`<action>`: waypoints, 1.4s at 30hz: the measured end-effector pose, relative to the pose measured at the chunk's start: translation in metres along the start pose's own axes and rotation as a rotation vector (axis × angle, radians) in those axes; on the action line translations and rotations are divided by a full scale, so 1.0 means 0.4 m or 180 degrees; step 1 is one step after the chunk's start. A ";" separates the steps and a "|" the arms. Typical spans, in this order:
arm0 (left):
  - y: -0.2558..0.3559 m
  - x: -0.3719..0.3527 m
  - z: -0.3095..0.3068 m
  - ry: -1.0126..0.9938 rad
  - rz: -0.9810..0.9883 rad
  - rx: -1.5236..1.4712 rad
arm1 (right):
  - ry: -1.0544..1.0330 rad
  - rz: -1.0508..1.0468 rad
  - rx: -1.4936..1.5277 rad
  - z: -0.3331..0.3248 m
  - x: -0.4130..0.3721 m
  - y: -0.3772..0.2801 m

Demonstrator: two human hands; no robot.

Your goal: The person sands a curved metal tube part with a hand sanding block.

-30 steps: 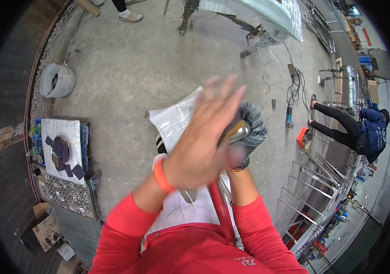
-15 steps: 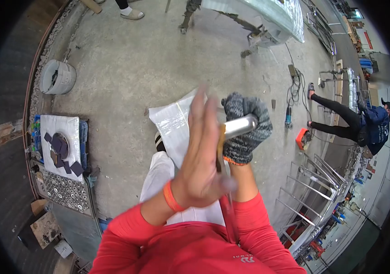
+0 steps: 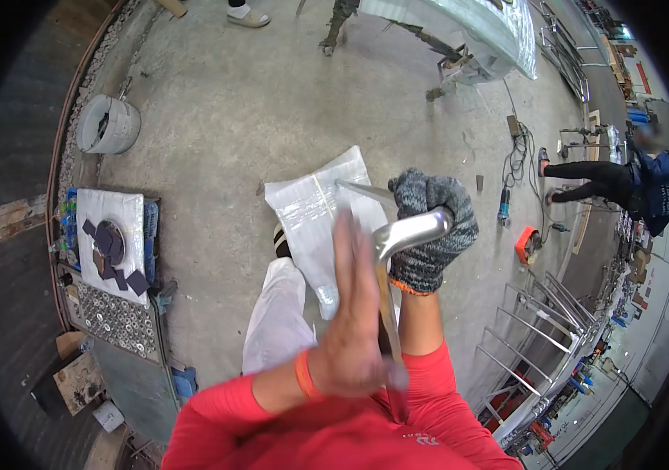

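My right hand (image 3: 434,231), in a grey-black knit glove with an orange cuff, is wrapped round a shiny bent metal tube (image 3: 409,235). One length of the tube runs down towards my red shirt, with brown and red tones on its surface. A thinner, straight metal part (image 3: 364,190) sticks out left of the glove. Bare and blurred, my left hand (image 3: 358,313) lies along the tube's left side, fingers stretched out and thumb near the lower length. Whether anything thin lies under that palm is hidden. Below is a white wrapped bundle (image 3: 303,211) by my legs.
At left, dark square pads (image 3: 111,243) lie on a white-wrapped stack beside a tray of metal rings (image 3: 115,321). A bucket (image 3: 109,125) stands farther back. On the right are metal frames (image 3: 534,329), a blue power tool (image 3: 504,205), a cable and another person (image 3: 640,184).
My left hand has slid slightly down along the tube, uncovering more of its bend. The tube and gloved hand have shifted a little right and down in view.
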State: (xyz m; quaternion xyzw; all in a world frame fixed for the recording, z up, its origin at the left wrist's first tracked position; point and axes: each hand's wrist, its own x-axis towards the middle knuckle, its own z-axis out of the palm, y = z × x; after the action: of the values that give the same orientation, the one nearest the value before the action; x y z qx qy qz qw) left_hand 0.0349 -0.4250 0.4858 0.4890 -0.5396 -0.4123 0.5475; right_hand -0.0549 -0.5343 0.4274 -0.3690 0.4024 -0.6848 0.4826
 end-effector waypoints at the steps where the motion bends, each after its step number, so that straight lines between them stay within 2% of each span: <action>1: -0.011 0.047 -0.021 0.0086 0.0042 0.0151 | 0.0014 0.0014 -0.0005 0.001 0.000 -0.003; 3: -0.035 0.150 -0.072 -0.0480 0.0329 -0.0043 | -0.0030 -0.0109 -0.0082 0.003 0.002 -0.006; 4: -0.030 0.197 -0.080 -0.0486 0.0309 -0.0065 | -0.0035 -0.0125 -0.0168 0.003 0.002 -0.006; 6: -0.022 0.271 -0.090 -0.1639 -0.0411 -0.0917 | -0.0085 -0.0194 -0.0298 0.003 0.002 -0.007; 7: -0.023 0.266 -0.089 -0.1631 -0.0424 -0.0928 | -0.0103 -0.0207 -0.0368 0.003 0.002 -0.007; 9: -0.037 0.258 -0.084 -0.1595 0.0084 -0.0307 | -0.0132 -0.0268 -0.0502 0.004 0.003 -0.008; 11: -0.038 0.203 -0.074 -0.1509 0.0153 -0.0024 | -0.0139 -0.0344 -0.0650 0.004 0.005 -0.007; 13: -0.022 0.106 -0.053 -0.0381 0.0411 0.0170 | -0.0136 -0.0350 -0.0805 0.005 0.006 -0.009; 15: 0.006 0.009 0.021 0.0283 0.0268 0.0103 | -0.0182 -0.0389 -0.0939 0.006 0.007 -0.012; 16: 0.010 -0.003 0.023 0.0283 0.0162 0.0016 | -0.0209 -0.0418 -0.0932 0.007 0.018 -0.015; 18: -0.008 0.019 0.005 0.0273 0.0236 0.0045 | -0.0707 -0.0928 -0.2423 -0.003 0.019 -0.032; 19: -0.023 0.047 -0.010 0.0222 0.0322 0.0093 | -0.0721 -0.0923 -0.2401 0.000 0.013 -0.029; 20: -0.076 0.081 0.002 0.0384 0.0719 -0.0092 | -0.0533 -0.0409 -0.1555 0.003 0.008 -0.022; 21: -0.077 0.130 -0.026 0.0382 0.0719 -0.0086 | -0.0340 0.0107 -0.0727 0.001 0.000 -0.018; 22: -0.052 0.182 -0.066 -0.0424 0.0372 -0.0195 | -0.0134 0.0626 0.0085 -0.005 -0.009 -0.020; 23: -0.032 0.224 -0.093 -0.1220 0.0035 -0.0299 | -0.0136 0.0627 0.0078 -0.008 -0.011 -0.021; 24: -0.022 0.253 -0.099 -0.1212 0.0033 -0.0295 | -0.0188 0.0538 -0.0048 -0.008 -0.010 -0.019; 26: -0.008 0.286 -0.096 -0.1736 -0.0293 -0.0458 | -0.0258 0.0368 -0.0295 -0.009 -0.011 -0.012; 27: -0.010 0.273 -0.096 -0.1758 -0.0301 -0.0465 | -0.0280 0.0274 -0.0429 -0.012 -0.009 -0.010; 29: -0.027 0.213 -0.093 -0.1199 -0.0015 0.0061 | -0.0335 0.0063 -0.0723 -0.022 0.007 -0.008; 30: -0.052 0.172 -0.090 -0.0900 0.0298 0.0006 | -0.0366 -0.0046 -0.0857 -0.024 0.016 -0.002; 31: -0.029 0.118 -0.060 -0.0920 0.0276 -0.0004 | -0.0388 -0.0122 -0.0998 -0.026 0.014 0.001; 33: 0.027 0.025 0.011 0.0518 -0.0014 -0.0154 | -0.0458 -0.0300 -0.1280 -0.027 0.014 0.003; 34: 0.017 0.014 0.016 0.0527 0.0001 -0.0161 | -0.0469 -0.0315 -0.1281 -0.020 0.017 -0.001; 36: -0.006 -0.004 0.016 0.0499 0.0120 0.0145 | -0.0390 -0.0811 -0.2206 0.002 0.009 -0.008; 37: 0.000 0.017 -0.010 0.0515 0.0082 0.0168 | -0.0409 -0.0768 -0.2198 -0.002 -0.006 -0.008; 39: -0.018 0.132 -0.085 -0.0401 0.0352 0.0428 | -0.0423 -0.0880 -0.2489 -0.004 -0.003 0.007; 40: -0.021 0.190 -0.101 -0.0400 0.0356 0.0433 | -0.0423 -0.0882 -0.2483 -0.002 -0.005 0.004; 42: -0.026 0.266 -0.117 -0.1830 -0.0440 -0.0543 | -0.0241 -0.0352 -0.1648 0.002 -0.011 -0.009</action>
State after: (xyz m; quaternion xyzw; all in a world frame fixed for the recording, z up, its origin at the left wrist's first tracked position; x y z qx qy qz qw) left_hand 0.0903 -0.5267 0.4986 0.3401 -0.6012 -0.6139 0.3821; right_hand -0.0543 -0.5293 0.4305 -0.5269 0.5250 -0.5702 0.3486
